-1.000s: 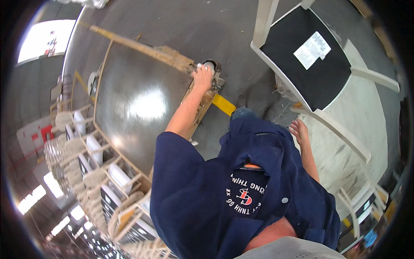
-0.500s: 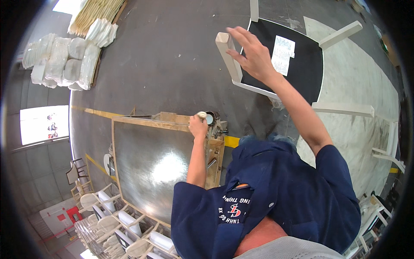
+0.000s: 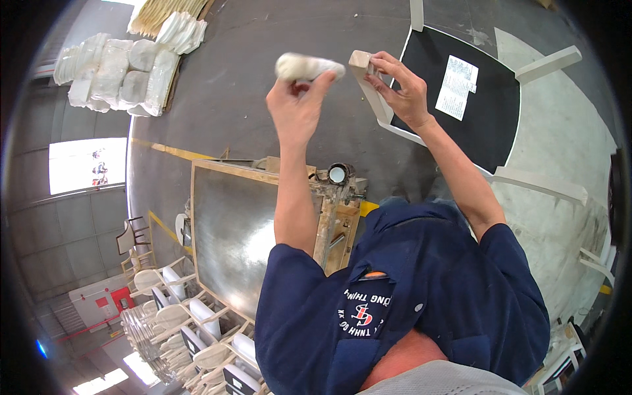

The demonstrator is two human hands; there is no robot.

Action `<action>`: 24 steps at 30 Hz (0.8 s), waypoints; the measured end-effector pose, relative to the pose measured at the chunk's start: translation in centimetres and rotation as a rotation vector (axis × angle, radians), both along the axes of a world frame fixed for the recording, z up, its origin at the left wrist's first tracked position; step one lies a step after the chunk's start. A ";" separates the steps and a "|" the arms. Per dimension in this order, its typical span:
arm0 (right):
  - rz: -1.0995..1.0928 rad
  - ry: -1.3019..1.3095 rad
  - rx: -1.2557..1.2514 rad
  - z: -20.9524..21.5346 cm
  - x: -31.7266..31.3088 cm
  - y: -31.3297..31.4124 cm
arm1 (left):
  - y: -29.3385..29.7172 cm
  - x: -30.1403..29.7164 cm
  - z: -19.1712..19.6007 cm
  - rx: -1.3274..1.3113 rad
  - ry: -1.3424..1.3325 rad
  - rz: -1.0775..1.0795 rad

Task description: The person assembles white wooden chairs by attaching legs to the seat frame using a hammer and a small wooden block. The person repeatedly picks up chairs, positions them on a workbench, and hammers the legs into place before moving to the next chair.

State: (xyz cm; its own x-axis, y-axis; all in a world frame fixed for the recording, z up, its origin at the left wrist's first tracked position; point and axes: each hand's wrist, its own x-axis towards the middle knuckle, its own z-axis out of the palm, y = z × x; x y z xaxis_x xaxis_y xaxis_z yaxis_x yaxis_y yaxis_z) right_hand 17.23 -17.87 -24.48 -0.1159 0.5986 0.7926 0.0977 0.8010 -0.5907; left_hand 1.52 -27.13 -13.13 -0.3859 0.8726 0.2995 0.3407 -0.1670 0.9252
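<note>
Left hand [image 3: 297,108] grips a pale pad [image 3: 309,66], blurred, just beside the chair leg [image 3: 370,89]. Right hand [image 3: 403,89] clasps that leg, fingers closed. Risk: the upturned chair [image 3: 490,112] may tip, or the pad could slip.

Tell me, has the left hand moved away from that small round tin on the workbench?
Yes. The left hand has lifted off the round tin, carrying a white pad toward the white chair leg.

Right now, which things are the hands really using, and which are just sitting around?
In use:
- left hand holding a white pad
- right hand on the pale leg of the upturned chair

Just about:
- metal-topped table
- small can on its frame
- wrapped white bundles
- stacked chairs
</note>
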 end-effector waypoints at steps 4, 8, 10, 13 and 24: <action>0.128 -0.157 -0.439 0.2 -0.3 -0.2 | 3.3 0.5 0.4 0.079 0.449 -0.035; 0.165 -0.242 -0.458 0.0 -0.2 0.7 | 4.8 1.2 0.6 0.152 0.627 -0.068; 0.183 -0.217 -0.432 -0.1 -0.2 0.6 | 5.5 1.2 0.2 0.131 0.626 -0.072; 0.139 -0.247 -0.418 -0.3 -0.1 0.8 | 5.4 2.3 0.9 0.162 0.609 -0.074; 0.177 -0.217 -0.456 0.2 -0.2 0.6 | 6.2 1.4 -0.6 0.214 0.650 -0.002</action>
State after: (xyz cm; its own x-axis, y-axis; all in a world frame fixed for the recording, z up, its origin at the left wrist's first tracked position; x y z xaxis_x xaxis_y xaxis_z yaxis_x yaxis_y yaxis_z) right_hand 17.02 -17.32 -24.32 -0.3786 0.8333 0.4028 0.1435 0.4827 -0.8639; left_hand 2.90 -20.95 -13.78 -0.0678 0.7686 0.6361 0.8153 -0.3248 0.4794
